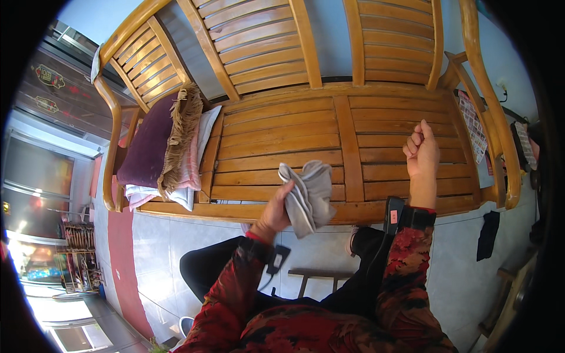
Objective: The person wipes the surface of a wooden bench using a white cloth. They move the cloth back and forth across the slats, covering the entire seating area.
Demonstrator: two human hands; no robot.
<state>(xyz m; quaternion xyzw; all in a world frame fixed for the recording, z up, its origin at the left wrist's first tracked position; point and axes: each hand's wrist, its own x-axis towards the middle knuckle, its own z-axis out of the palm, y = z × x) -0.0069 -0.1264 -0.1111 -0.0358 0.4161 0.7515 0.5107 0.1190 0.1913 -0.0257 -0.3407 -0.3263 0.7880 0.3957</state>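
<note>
A crumpled grey cloth (pixel 311 194) with a pale edge hangs in my left hand (pixel 278 207), the thumb pressed on its near fold. Cloth and hand are over the front edge of a slatted wooden bench (pixel 282 145). My right hand (pixel 423 150) is raised above the right part of the bench seat. Its fingers are curled in, and nothing shows in them. Both wrists carry a strapped black device with a cable.
A purple cushion (pixel 148 137) with tan fringe lies on folded pink and white pads (pixel 192 167) at the bench's left end. Curved wooden armrests (pixel 494 106) bound the seat. A dark cloth (pixel 487 236) lies on the tiled floor. Below me is a wooden stool or frame (pixel 320 274).
</note>
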